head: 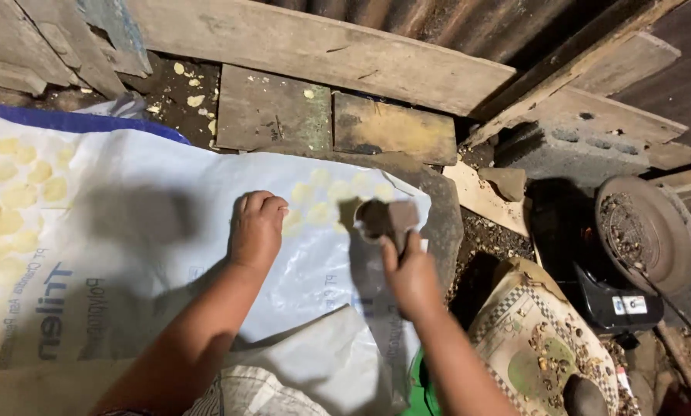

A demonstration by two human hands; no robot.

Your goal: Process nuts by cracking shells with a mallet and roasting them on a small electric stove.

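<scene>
The right hand (411, 273) is holding a small dark metal scoop (384, 218), fingers clamped on its stiff, light handle, over the white woven plastic sheet (168, 254), where the left hand (257, 229), fingers curled together, is pressing beside soft, fragile pale yellow discs (318, 202).

The left hand (257, 229) hides the slices beneath its curled fingers on the white sack (168, 254) (cut off at the left edge); right of the sack, the dark object (385, 219) is too blurred to identify
</scene>
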